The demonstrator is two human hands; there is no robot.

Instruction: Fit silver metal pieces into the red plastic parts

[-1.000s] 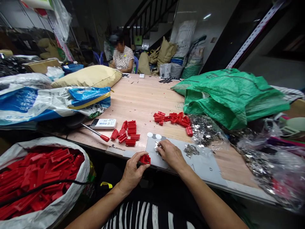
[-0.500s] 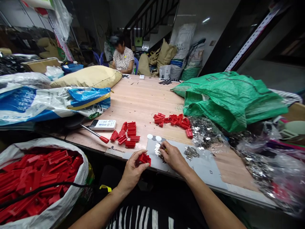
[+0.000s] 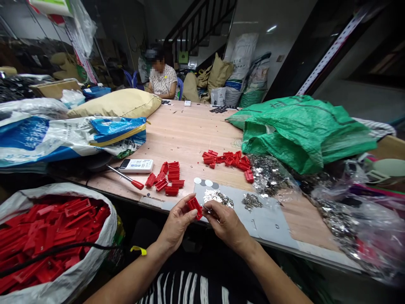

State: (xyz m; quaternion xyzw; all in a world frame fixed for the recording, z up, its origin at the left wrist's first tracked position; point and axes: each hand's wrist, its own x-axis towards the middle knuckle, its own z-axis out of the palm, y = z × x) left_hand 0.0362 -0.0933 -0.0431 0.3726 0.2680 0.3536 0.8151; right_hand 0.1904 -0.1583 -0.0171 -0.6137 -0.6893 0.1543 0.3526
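Close to my body, my left hand (image 3: 177,221) grips a small red plastic housing (image 3: 193,207) between thumb and fingers, tilted with its hollow side showing. My right hand (image 3: 226,223) is closed, its fingertips right beside the housing. A thin metal tip (image 3: 206,207) shows at those fingertips and points at the housing; the rest of it is hidden in the hand, so its kind is unclear. Just beyond, shiny flat metal pieces (image 3: 218,196) lie heaped on a grey sheet (image 3: 265,223), with a second small metal pile (image 3: 252,202) to their right.
Red housings (image 3: 173,173) lie in a group on the left, others (image 3: 234,159) farther back. A white sack (image 3: 109,228) full of red housings stands at lower left. Right are a green sack (image 3: 303,131) and plastic bags of metal pieces (image 3: 272,177). A co-worker (image 3: 163,80) sits across the table.
My right hand has moved from the metal pile leftward and toward me, up to the red housing. My left hand still holds the housing, now turned more upright.
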